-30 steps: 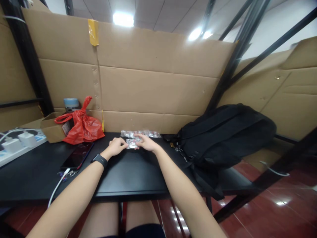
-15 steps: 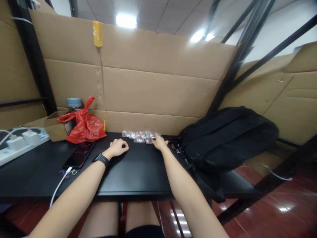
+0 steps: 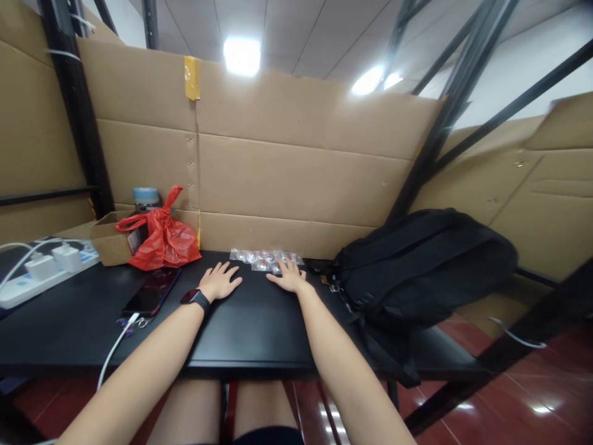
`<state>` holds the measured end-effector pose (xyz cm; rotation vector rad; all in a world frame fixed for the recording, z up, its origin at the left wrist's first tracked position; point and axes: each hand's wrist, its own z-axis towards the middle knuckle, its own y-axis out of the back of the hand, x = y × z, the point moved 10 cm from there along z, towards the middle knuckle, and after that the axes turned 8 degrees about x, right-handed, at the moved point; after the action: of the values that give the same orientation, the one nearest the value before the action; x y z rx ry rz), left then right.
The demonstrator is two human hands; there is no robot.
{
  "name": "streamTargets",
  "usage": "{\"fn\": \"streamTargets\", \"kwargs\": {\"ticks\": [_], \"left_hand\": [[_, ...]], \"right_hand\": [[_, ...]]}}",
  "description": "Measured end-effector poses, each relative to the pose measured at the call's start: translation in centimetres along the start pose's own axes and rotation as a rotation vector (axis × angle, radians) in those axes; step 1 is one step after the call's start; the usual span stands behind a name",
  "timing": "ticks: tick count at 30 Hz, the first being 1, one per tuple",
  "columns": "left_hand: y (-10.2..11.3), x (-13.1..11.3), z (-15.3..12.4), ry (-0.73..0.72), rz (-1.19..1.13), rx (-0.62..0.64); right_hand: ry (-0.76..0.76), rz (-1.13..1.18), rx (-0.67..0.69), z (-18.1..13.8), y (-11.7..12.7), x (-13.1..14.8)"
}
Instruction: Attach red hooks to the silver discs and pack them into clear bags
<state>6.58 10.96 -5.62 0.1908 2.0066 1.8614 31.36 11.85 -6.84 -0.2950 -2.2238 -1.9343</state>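
Several small clear plastic packets [image 3: 265,257] with shiny, partly red contents lie in rows at the back of the black table [image 3: 250,334]; what is inside is too small to name. My right hand [image 3: 288,278] rests palm down with its fingers spread, the fingertips at the front packets and hiding part of them. To the left, my left hand [image 3: 218,282] lies on the table with its fingers apart, holding nothing. A dark watch [image 3: 195,298] is on my left wrist.
A phone [image 3: 152,292] with a white cable lies left of my left hand. Behind it are a red plastic bag [image 3: 164,238], a small cardboard box [image 3: 110,240] and a power strip [image 3: 49,278]. A black backpack [image 3: 426,266] fills the right side. Cardboard [image 3: 296,179] walls the back.
Both hands have opened from curled fingers to spread ones. My right hand has drawn slightly back from the packets' right end. The camera view has tilted a little upward.
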Motion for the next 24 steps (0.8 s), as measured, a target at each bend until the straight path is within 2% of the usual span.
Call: {"fn": "streamTargets", "kwargs": {"ticks": [7, 14, 24], "left_hand": [[-0.1, 0.0, -0.3, 0.031, 0.007, 0.012], [0.4, 0.1, -1.3, 0.049, 0.007, -0.044], [-0.2, -0.6, -6.6, 0.100, 0.018, -0.063]], "right_hand": [[0.012, -0.090, -0.043, -0.1, -0.5, 1.1], [-0.006, -0.058, -0.024, -2.4, -0.9, 1.7], [0.017, -0.018, 0.003, -8.1, -1.9, 3.0]]}}
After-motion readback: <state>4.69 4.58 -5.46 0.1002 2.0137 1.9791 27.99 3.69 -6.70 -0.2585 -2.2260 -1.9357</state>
